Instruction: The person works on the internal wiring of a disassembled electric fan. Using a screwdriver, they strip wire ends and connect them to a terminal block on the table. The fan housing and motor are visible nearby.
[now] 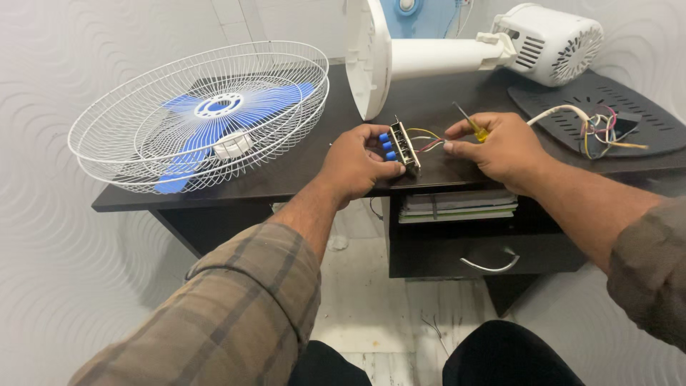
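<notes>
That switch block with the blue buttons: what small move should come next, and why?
Probably bring the screwdriver tip to the switch block: the left hand holds it at the desk edge, the right hand pinches its loose wires.

Blue fan blades (214, 125), white wire guard (128, 114), dark desk (286, 171), brown plaid sleeve (236, 307)

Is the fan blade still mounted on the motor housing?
No, the blue fan blade lies inside the white wire guard on the desk, apart from the motor housing.
</notes>
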